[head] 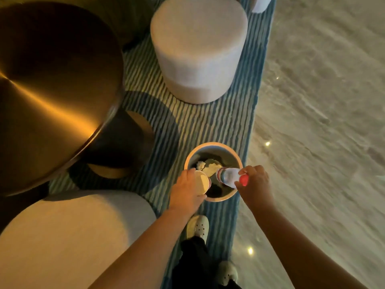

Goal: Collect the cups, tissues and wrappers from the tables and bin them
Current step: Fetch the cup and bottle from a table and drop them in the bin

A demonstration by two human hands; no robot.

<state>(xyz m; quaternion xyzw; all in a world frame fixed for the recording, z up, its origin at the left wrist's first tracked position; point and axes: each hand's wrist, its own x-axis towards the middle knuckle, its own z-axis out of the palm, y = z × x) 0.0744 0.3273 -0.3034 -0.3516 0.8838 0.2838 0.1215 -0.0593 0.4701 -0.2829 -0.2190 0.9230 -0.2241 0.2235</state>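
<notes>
A small round bin stands on the striped rug below me, with crumpled tissue lying inside. My left hand grips a paper cup over the bin's left rim, its mouth turned toward me. My right hand holds a clear plastic bottle with a red cap, lying tilted across the bin's right rim with its base over the opening.
A round gold table fills the upper left. A pale round stool stands beyond the bin and another at lower left. The blue striped rug borders a polished stone floor. My feet in light clogs are just behind the bin.
</notes>
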